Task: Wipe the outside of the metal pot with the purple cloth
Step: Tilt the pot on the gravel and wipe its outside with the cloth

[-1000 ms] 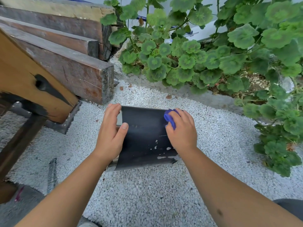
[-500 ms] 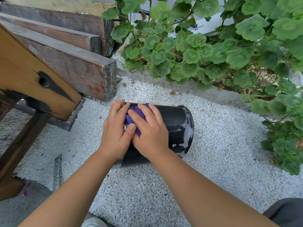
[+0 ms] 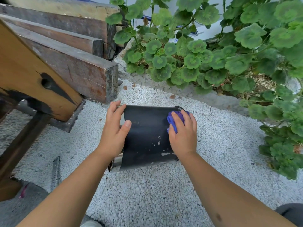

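The metal pot (image 3: 146,135) lies on its side on white gravel, its black outer wall facing up with pale chipped spots near the lower right. My left hand (image 3: 114,128) grips the pot's left end, thumb on the black wall. My right hand (image 3: 183,133) presses the bunched purple cloth (image 3: 173,119) against the pot's right end, near the rim. Most of the cloth is hidden under my fingers.
Dark wooden beams (image 3: 78,71) and an orange wooden post (image 3: 32,82) stand at the left, close to the pot. A bed of green round-leaved plants (image 3: 213,59) runs along the back and right. White gravel (image 3: 155,194) covers the ground.
My right hand with the cloth slid from the pot's left end, beside my left hand, back across to the right end. The left hand kept its hold.
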The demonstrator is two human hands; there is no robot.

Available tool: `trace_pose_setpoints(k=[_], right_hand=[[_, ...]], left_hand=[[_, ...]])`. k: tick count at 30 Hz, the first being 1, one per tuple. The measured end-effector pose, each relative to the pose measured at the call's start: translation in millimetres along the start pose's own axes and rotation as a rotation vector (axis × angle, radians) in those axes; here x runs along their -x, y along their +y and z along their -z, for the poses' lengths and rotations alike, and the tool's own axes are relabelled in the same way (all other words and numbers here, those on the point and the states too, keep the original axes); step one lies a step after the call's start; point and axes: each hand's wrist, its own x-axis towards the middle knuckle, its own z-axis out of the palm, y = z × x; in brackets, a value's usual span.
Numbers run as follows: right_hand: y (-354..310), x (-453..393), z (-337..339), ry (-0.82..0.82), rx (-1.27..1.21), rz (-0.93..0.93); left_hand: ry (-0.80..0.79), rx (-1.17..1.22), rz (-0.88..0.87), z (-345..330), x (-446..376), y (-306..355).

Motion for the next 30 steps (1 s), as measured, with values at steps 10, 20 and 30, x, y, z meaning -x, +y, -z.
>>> trace_pose_setpoints(k=[10,20,30], right_hand=[[-96,18,-12,0.083,-0.193,0.365],[-25,25,-18,0.059,0.028,0.364],[17,18,-14,-0.045,-0.073,-0.076]], left_hand=[[0.057,-0.040,-0.056,-8,0,5],[0.060,-0.045,0.039,-3,-3,-7],[-0.110,0.108,-0.110,0,15,-5]])
